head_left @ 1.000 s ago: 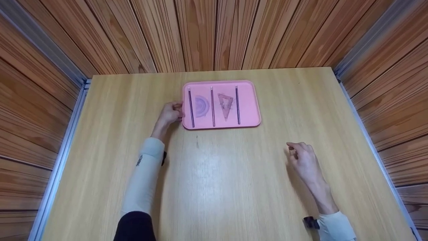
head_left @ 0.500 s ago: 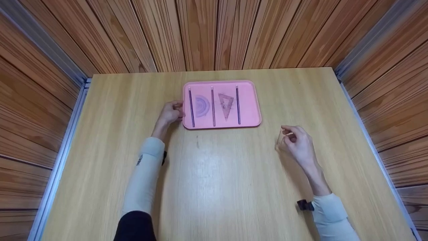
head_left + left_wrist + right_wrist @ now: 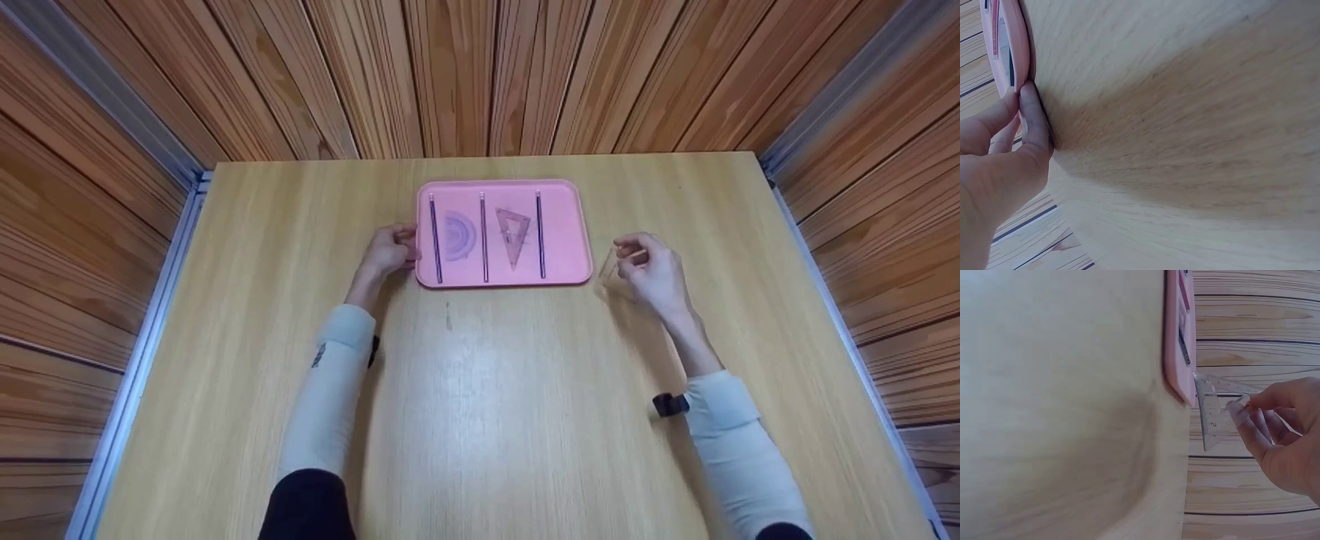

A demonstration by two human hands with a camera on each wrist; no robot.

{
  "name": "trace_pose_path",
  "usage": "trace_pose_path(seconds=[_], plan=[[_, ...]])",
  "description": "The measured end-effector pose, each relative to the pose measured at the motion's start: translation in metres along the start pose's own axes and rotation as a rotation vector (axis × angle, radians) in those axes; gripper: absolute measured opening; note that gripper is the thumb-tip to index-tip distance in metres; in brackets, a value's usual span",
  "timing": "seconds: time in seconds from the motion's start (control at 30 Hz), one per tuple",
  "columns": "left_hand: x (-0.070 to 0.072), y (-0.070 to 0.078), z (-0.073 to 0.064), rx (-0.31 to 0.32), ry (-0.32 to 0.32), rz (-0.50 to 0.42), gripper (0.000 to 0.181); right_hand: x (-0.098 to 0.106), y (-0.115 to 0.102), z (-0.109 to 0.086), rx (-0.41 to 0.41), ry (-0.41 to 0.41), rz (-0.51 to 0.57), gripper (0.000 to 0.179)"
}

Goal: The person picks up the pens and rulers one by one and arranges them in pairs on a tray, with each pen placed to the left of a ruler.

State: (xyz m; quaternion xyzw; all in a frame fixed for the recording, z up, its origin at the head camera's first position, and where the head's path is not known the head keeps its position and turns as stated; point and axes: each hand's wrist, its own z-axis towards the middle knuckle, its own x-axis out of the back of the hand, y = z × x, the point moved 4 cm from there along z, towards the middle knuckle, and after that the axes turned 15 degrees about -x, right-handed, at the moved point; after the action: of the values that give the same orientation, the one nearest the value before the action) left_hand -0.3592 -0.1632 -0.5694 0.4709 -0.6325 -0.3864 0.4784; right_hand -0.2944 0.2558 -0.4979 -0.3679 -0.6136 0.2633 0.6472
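Note:
A pink tray (image 3: pixel 570 247) lies toward the back of the table. In it are a protractor (image 3: pixel 460 236), a small set square (image 3: pixel 514 255) and three pencils, left (image 3: pixel 435 238), middle (image 3: pixel 484 238) and right (image 3: pixel 540 236). My left hand (image 3: pixel 387 250) pinches the tray's left rim between thumb and fingers, as the left wrist view shows. Just right of the tray, my right hand (image 3: pixel 652 274) holds a clear set square (image 3: pixel 1212 419) with ruled markings between thumb and fingertips, above the table. In the right wrist view its corner appears close to the tray's edge; contact is unclear.
The light wooden table (image 3: pixel 480 420) stretches in front of the tray and to both sides. Wood-panelled walls (image 3: pixel 450 75) stand behind it and at left and right, with metal rails along the side edges.
My right hand has moved forward and left, bringing the clear set square near the tray's right side. My left hand stays at the tray's left rim.

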Motion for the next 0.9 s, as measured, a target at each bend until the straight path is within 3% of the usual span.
trace_pose_path(seconds=[0.27, 0.47, 0.63, 0.9], plan=[[-0.001, 0.002, 0.003, -0.053, -0.008, -0.010, 0.058, -0.009, -0.016, 0.036, -0.085, -0.047, 0.105, 0.026], [0.001, 0.002, 0.002, -0.016, 0.000, 0.007, 0.058, -0.023, -0.022, 0.063, -0.112, -0.039, 0.088, 0.027], [0.001, 0.001, 0.001, 0.020, 0.003, 0.010, 0.057, -0.037, -0.023, 0.083, -0.179, -0.080, 0.124, 0.029], [0.001, 0.000, 0.000, 0.011, -0.004, 0.022, 0.055, -0.055, -0.026, 0.103, -0.228, -0.113, 0.139, 0.030]])
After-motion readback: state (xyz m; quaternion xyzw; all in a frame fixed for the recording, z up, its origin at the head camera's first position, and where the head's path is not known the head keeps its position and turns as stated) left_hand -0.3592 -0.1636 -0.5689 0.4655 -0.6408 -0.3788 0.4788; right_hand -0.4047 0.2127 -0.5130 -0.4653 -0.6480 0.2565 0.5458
